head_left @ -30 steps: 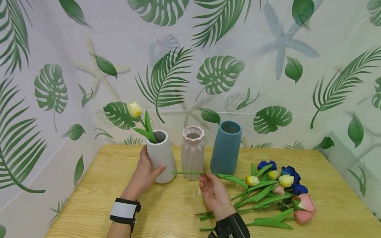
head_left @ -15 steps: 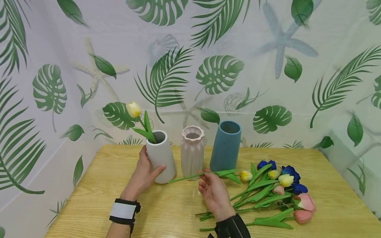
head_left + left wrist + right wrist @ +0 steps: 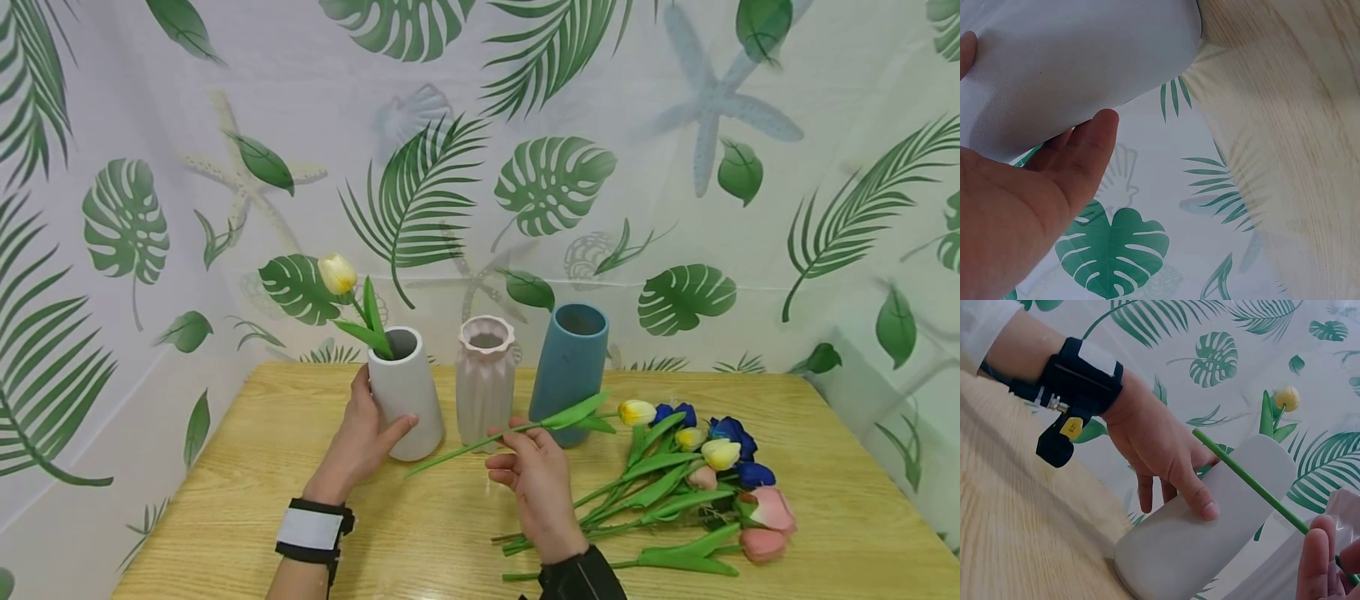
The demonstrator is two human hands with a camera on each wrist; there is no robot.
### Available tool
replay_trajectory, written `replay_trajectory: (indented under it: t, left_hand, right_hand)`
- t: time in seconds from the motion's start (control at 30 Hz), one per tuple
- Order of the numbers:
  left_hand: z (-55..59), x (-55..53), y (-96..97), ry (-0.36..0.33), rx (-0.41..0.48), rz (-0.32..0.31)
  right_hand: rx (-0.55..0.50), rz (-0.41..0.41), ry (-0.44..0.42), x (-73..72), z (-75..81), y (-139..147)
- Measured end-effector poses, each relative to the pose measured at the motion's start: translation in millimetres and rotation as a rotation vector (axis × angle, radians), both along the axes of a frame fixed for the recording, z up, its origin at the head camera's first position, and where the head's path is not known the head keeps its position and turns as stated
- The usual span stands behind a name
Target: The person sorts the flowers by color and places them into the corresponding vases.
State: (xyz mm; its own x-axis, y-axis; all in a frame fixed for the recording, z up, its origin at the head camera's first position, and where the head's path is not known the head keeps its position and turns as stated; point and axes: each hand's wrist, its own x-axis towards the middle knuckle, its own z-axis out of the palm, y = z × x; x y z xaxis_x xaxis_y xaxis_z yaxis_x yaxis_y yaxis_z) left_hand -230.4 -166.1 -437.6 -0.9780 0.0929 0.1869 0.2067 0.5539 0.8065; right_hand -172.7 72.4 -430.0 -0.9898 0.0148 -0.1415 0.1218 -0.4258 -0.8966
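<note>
My left hand [image 3: 365,442] grips the white vase [image 3: 408,404] by its side, thumb across the front and fingers behind it. One yellow-and-white tulip [image 3: 337,275] stands in that vase, leaning left. Between thumb and fingers my right hand [image 3: 534,483] pinches the green stem of a second yellow tulip [image 3: 636,413]. That stem slants down to the left, passing in front of the pink fluted vase [image 3: 483,392], and its bloom points right. In the right wrist view the cut end of the stem [image 3: 1254,482] overlaps the white vase.
A blue vase [image 3: 573,358] stands right of the pink one. On the right of the wooden table [image 3: 247,500] lies a pile of flowers: blue blooms [image 3: 731,437], yellow tulips [image 3: 721,455] and pink blooms [image 3: 768,512]. A leaf-print cloth [image 3: 450,208] hangs behind.
The tulip in my right hand has tilted, its stem end dropping lower left and its bloom rising right. My left hand keeps its hold on the white vase.
</note>
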Motion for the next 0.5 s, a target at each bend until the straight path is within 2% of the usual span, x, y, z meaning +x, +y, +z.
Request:
replay_trajectory:
  t: [0.33, 0.4, 0.5]
  left_hand:
    - [-0.5, 0.8, 0.1, -0.005, 0.003, -0.004]
    - [-0.8, 0.8, 0.0, -0.007, 0.002, -0.005]
    - [-0.8, 0.6, 0.2, -0.010, 0.006, -0.005]
  right_hand:
    - [0.133, -0.086, 0.144, 5.6, 3.2, -6.7]
    - [0.174, -0.101, 0.184, 7.3, 3.6, -7.7]
    - [0.233, -0.129, 0.288, 7.7, -2.5, -8.6]
